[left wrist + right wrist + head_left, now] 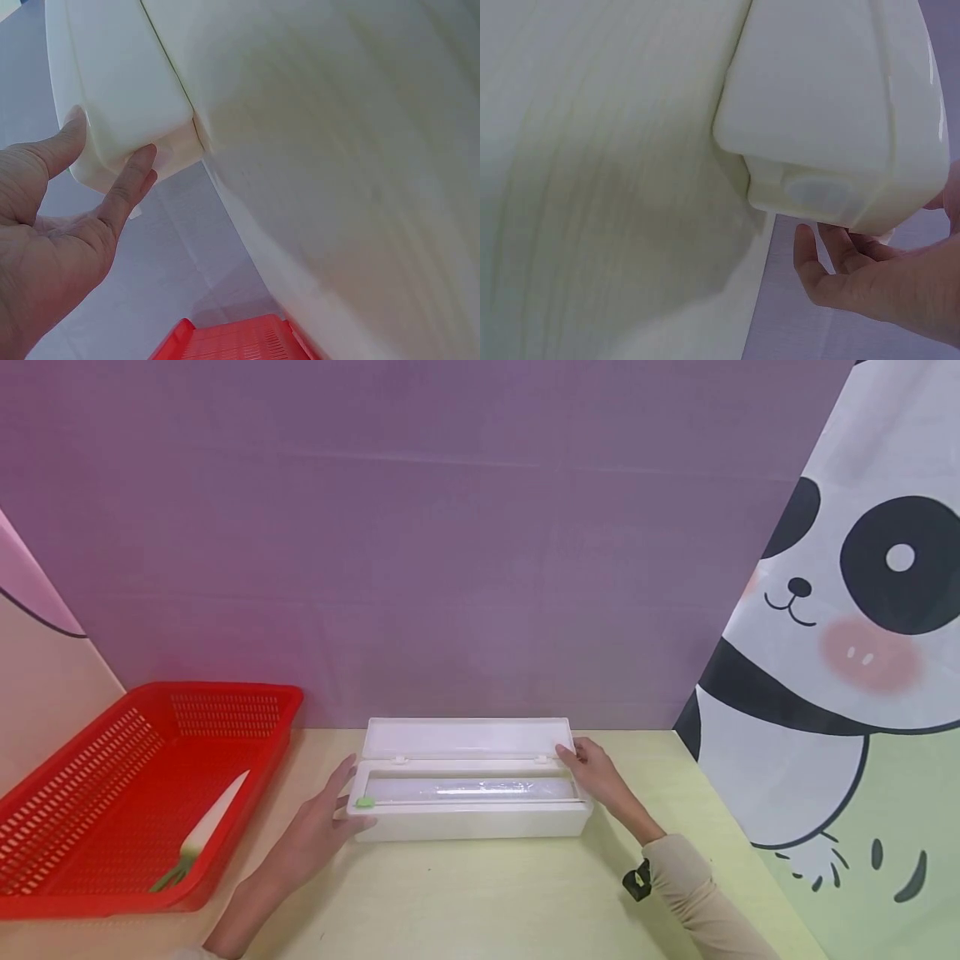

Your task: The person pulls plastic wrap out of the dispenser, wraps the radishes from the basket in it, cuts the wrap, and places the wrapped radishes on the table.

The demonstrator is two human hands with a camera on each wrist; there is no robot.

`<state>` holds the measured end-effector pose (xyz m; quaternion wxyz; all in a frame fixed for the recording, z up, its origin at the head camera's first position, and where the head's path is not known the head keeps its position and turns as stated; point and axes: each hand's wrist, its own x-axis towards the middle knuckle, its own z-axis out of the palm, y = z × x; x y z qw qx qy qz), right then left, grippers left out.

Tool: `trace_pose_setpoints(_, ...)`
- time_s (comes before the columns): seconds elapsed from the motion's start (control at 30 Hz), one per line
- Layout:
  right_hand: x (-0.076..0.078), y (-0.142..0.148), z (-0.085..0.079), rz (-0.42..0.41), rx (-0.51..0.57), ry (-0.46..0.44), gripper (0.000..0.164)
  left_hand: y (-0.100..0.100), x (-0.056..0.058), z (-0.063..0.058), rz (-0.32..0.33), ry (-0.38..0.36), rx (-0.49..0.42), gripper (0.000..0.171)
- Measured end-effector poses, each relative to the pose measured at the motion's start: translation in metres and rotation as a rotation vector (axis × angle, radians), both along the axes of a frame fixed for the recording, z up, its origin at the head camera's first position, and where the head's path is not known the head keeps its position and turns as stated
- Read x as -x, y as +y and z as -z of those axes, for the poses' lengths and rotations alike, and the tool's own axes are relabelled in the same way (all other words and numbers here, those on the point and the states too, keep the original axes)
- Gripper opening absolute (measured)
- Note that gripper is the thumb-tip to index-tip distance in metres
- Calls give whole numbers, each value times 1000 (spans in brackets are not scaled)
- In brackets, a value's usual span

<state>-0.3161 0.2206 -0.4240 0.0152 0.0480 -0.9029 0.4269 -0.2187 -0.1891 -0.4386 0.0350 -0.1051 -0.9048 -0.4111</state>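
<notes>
A white cling film dispenser (472,823) lies lengthwise on the table with its lid (468,737) raised at the back. Inside shows a roll of clear film (472,789), and a green slide cutter (365,802) sits at the left of the front rail. At the dispenser's left end, my left hand (318,827) has its thumb on the front and its fairly straight fingers along the end, touching it in the left wrist view too. My right hand (597,774) pinches the lid's right edge, thumb in front, other fingers behind and partly hidden.
To the left stands a red plastic basket (97,793) holding a white radish-like vegetable (213,818) with a green stem end. A purple cloth (450,568) hangs directly behind the wooden table (450,902). At right is a panda-print sheet (825,693).
</notes>
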Motion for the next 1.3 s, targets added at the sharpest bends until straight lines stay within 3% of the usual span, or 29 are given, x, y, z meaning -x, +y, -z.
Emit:
trace_pose_setpoints(0.33,-2,0,3,-3,-23,13,46,-3,-2,1,15,-22,-44,92)
trace_pose_setpoints(0.67,-3,0,0,-18,-42,-2,48,-1,0,-1,4,10,9,95)
trace_pose_setpoints(0.9,-4,1,0,-19,-70,-19,47,-2,-2,0,25,-5,-42,91)
trace_pose_setpoints(1.3,-7,-1,-3,-7,-97,33,53,-1,-1,-3,19,9,-18,90)
